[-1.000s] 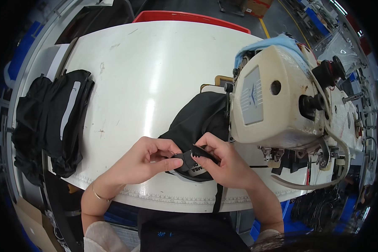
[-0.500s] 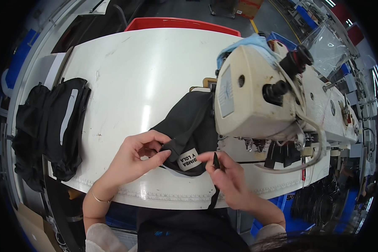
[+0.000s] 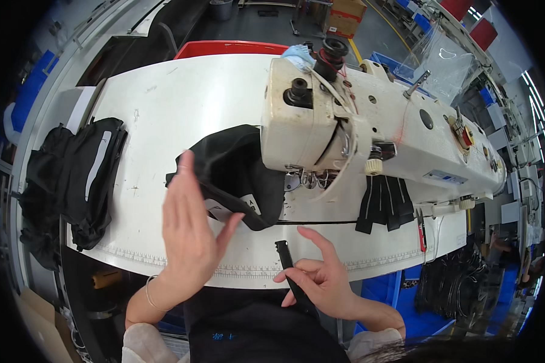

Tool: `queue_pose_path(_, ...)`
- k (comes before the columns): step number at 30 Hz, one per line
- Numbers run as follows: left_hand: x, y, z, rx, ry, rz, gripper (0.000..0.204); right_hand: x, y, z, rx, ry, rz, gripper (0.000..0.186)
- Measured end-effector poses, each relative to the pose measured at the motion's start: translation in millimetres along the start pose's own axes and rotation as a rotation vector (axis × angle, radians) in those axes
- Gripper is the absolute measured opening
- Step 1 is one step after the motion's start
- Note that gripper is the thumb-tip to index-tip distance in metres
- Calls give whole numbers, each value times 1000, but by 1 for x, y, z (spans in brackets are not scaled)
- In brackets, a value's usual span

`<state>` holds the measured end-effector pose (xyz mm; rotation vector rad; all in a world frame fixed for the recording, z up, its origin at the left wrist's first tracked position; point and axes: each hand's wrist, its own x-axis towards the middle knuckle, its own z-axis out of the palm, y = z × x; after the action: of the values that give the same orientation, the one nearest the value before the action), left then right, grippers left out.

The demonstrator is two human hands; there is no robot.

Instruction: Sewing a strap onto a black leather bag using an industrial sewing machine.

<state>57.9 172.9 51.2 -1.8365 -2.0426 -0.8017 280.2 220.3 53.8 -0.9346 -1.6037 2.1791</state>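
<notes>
Left hand (image 3: 191, 227), from my remote end, is flat with fingers straight, thumb out, holding nothing; it overlaps the black pouch (image 3: 269, 193) in view, contact I can't tell; right hand (image 3: 321, 278) pinches a black strap (image 3: 284, 254), index finger extended; then left to right I log a folded black fabric pile (image 3: 82, 187) on the white table (image 3: 145, 199); the pouch, mouth gaping, beside the sewing machine (image 3: 297, 127); black strips (image 3: 381, 206) below its arm; red-handled snips (image 3: 421, 233) just beside those.
</notes>
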Motion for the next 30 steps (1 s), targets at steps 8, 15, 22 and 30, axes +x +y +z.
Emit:
queue_pose_path(8,-11,35,26,91,-232,442,49,29,25,-28,-453,80,-538,33)
queue_pose_path(15,3,38,37,347,-253,456,40,80,28,-69,-1572,385,-1100,43)
queue_pose_path(22,43,3,52,-396,-445,-42,22,98,30,-71,-1542,238,-1090,34)
queue_pose_path(30,23,4,75,-36,-229,441,24,92,28,-74,-1489,214,-992,23)
